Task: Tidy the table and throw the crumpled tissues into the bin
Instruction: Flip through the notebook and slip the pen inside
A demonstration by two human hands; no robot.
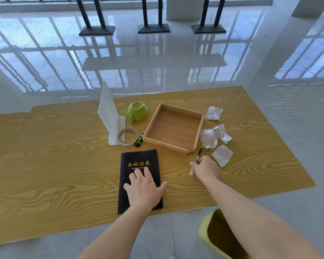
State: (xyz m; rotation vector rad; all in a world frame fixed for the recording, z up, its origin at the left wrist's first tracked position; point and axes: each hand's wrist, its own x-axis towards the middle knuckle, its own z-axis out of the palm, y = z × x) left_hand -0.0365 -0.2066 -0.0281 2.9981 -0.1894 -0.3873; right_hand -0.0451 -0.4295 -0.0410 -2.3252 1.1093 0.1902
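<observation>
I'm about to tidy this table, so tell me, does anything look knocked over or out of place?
Yes. The green cup lies tipped over left of the wooden tray, with no spill visible. Four crumpled tissues are scattered on the table to the tray's right. The tray itself sits askew to the table's edge.

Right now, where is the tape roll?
Head view, mid-table: the tape roll lies at the base of the upright white napkin, left of the wooden tray.
</observation>
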